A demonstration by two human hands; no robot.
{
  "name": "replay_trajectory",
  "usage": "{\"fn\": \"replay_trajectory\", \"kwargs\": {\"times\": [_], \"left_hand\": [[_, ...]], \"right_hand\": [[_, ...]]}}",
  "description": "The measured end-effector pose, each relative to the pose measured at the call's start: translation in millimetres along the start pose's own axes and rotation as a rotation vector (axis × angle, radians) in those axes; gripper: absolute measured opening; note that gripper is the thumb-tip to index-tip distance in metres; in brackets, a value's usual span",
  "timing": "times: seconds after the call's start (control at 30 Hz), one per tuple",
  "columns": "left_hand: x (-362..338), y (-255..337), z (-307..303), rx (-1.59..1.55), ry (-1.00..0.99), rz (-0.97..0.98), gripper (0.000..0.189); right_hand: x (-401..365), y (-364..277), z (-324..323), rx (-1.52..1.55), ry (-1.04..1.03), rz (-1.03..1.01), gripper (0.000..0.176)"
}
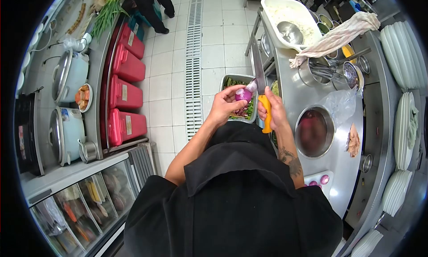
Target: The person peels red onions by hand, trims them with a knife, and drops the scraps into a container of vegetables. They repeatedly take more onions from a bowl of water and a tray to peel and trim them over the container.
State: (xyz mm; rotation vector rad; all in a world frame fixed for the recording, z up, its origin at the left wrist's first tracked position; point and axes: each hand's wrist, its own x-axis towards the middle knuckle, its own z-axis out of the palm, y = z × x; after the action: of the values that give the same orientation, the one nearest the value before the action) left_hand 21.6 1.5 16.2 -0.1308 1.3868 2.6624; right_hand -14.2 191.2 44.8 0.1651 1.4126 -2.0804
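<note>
My left hand grips a purple onion, with a pale piece of its skin pulled up toward the blade. My right hand is closed around the yellow handle of a large knife, whose long blade points away from me. The lower part of the blade is beside the onion. Under both hands is a tray holding green leaves and purple scraps. More purple onions lie on a white tray near my right elbow.
Right, a steel counter holds a metal pot, a white tub, a cloth and utensils. Left stand red bins and rice cookers. A person's dark-clothed legs are at the upper left.
</note>
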Motion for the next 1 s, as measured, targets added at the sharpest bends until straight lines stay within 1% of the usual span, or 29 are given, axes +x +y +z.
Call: {"fn": "replay_trajectory", "kwargs": {"times": [0.07, 0.13, 0.17, 0.2, 0.23, 0.27, 0.33, 0.4, 0.43, 0.53, 0.67, 0.77, 0.8, 0.87, 0.93, 1.0], "left_hand": [[2, -2, 1, -0.032, -0.032, -0.022, 0.050], [3, -2, 5, -0.332, -0.003, -0.045, 0.047], [4, -4, 5, -0.304, 0.039, -0.054, 0.046], [6, -4, 5, -0.307, 0.040, -0.056, 0.046], [7, -3, 4, -0.259, 0.111, -0.063, 0.047], [6, -3, 3, -0.210, 0.181, -0.070, 0.047], [5, -1, -1, -0.207, 0.159, -0.047, 0.051], [-1, 1, -2, -0.263, 0.084, 0.000, 0.054], [-4, 6, -2, -0.312, 0.047, -0.029, 0.057], [-6, 5, -7, -0.372, 0.001, -0.048, 0.060], [-7, 4, -7, -0.423, 0.041, -0.023, 0.053], [-4, -4, -16, -0.278, 0.108, -0.023, 0.043], [-4, -6, -20, -0.277, 0.111, -0.024, 0.043], [-4, -8, -30, -0.383, 0.123, -0.049, 0.048], [-8, -7, -36, -0.383, 0.118, -0.047, 0.051], [-12, -5, -44, -0.491, 0.152, -0.048, 0.052]], "right_hand": [[0, -2, -2, -0.026, -0.030, 0.017, 0.043], [-5, -8, 0, -0.032, -0.074, -0.007, 0.045], [-7, -10, 3, -0.034, -0.071, -0.004, 0.045], [-8, -13, 8, -0.098, -0.077, -0.015, 0.044], [-9, -14, 11, -0.161, -0.083, -0.026, 0.044], [-9, -12, 10, -0.159, -0.082, -0.023, 0.044], [-5, -8, 8, -0.152, 0.007, -0.037, 0.043], [1, -10, 0, -0.105, 0.023, -0.030, 0.042], [4, -12, -3, -0.060, 0.038, -0.026, 0.042], [4, -19, -3, -0.058, 0.026, -0.023, 0.043], [4, -22, -3, -0.059, -0.020, -0.036, 0.042], [0, -23, 6, -0.130, -0.048, -0.023, 0.042], [0, -22, 7, -0.128, -0.049, -0.021, 0.042], [2, -21, 7, -0.073, 0.015, -0.024, 0.044], [4, -22, 0, -0.041, -0.007, -0.022, 0.044], [5, -23, -4, -0.005, -0.030, -0.017, 0.045]]}}
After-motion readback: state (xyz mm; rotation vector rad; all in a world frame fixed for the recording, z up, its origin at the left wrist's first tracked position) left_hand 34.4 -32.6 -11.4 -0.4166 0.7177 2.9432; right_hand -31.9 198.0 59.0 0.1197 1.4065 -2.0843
